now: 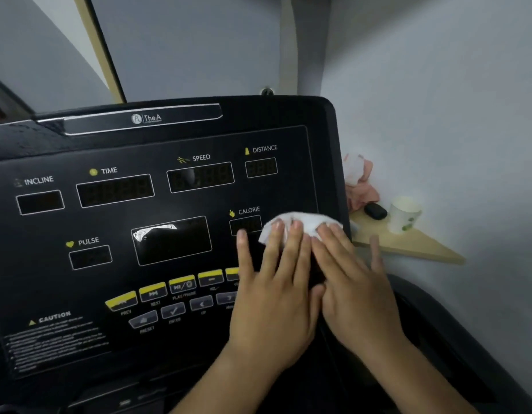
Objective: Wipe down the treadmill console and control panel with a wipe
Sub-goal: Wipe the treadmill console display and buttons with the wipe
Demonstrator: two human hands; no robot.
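Observation:
The black treadmill console (157,138) fills the left and middle of the view, with labelled display windows and yellow and grey buttons (157,297) on its control panel. A white wipe (300,221) lies flat on the panel's right side, just right of the CALORIE window. My left hand (273,294) and my right hand (354,282) rest side by side on the panel, fingers stretched out, fingertips pressing the wipe's lower edge. The left hand covers the rightmost buttons.
To the right of the console, a wooden corner shelf (408,246) on the white wall holds a white paper cup (403,213), a small black object (375,210) and pink crumpled cloth (360,180). A wooden post rises behind the console.

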